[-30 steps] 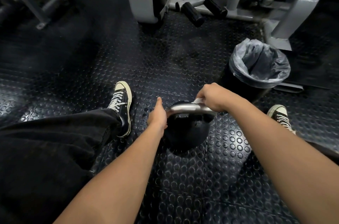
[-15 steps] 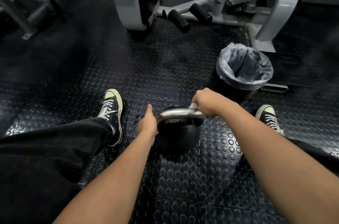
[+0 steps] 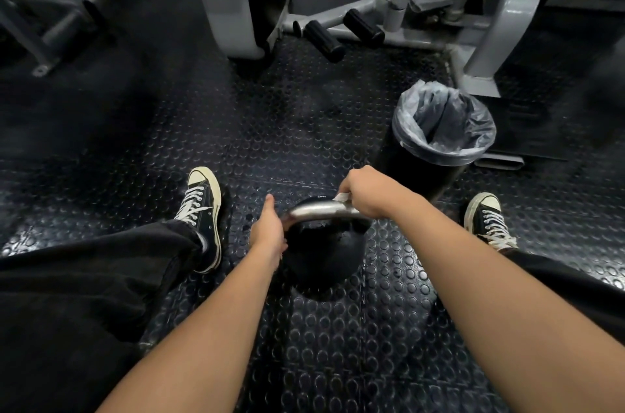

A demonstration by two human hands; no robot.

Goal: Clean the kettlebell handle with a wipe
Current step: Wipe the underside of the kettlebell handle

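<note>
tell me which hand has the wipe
The right hand: a white wipe shows under its fingers on the kettlebell handle. The left hand steadies the handle's other end.

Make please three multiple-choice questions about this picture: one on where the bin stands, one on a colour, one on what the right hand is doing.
1. Where is the lined bin relative to the kettlebell?
A. Beyond it, to the right
B. Left of it
C. Under it

2. What colour is the kettlebell handle?
A. Red
B. Silver
C. Yellow

3. What does the right hand do?
A. Hangs free
B. Rests on a shoe
C. Grips a wipe on the handle

Answers: 1 A, the bin stands further off, on the right; 2 B, bare metal shines; 3 C, white wipe shows under its fingers.
</note>
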